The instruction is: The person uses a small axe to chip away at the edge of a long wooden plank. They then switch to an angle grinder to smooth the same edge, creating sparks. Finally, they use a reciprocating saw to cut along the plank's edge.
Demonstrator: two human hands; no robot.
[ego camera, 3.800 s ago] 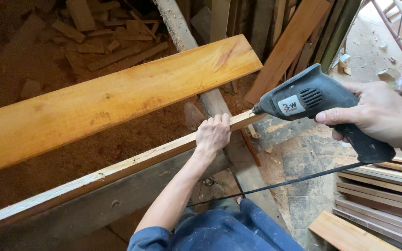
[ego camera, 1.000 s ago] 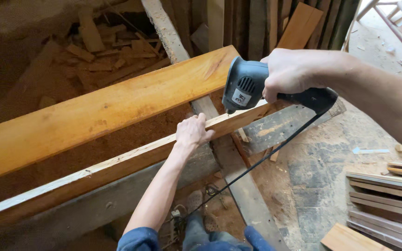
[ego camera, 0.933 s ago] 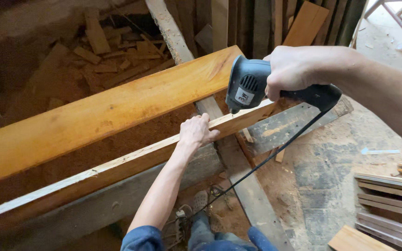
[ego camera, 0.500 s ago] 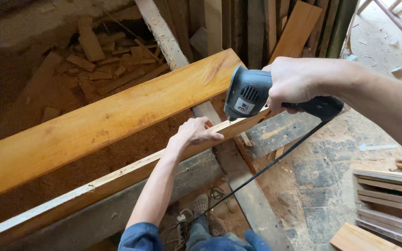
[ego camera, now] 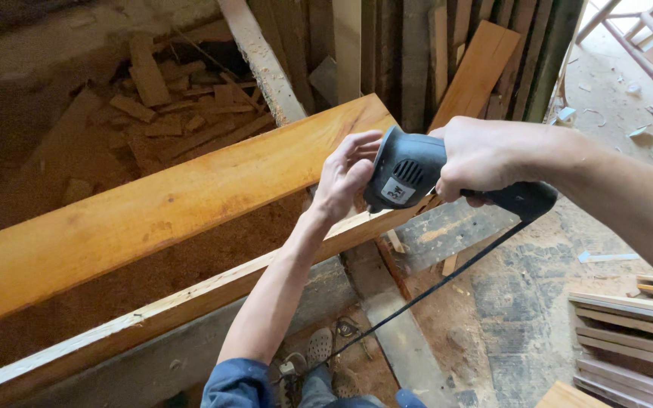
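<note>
My right hand (ego camera: 485, 155) grips a grey and black corded power drill (ego camera: 410, 175) by its handle, nose pointing down at the right end of a thin pale wooden strip (ego camera: 190, 298). My left hand (ego camera: 345, 172) is raised off the strip and rests against the left side of the drill's body, fingers curled around its front. The drill's black cord (ego camera: 432, 283) trails down toward my legs. Behind the strip lies a wide orange-brown plank (ego camera: 160, 204), running diagonally from lower left to upper right.
Sawdust (ego camera: 145, 276) fills the gap between plank and strip. Offcut wood scraps (ego camera: 168, 113) are piled at the back left. Boards (ego camera: 447, 53) lean upright at the back. Stacked planks (ego camera: 629, 332) lie at the lower right on a dusty concrete floor (ego camera: 508, 302).
My left hand has lifted off the thin strip and moved up to the drill's body. The drill has tipped nose-down over the strip's right end.
</note>
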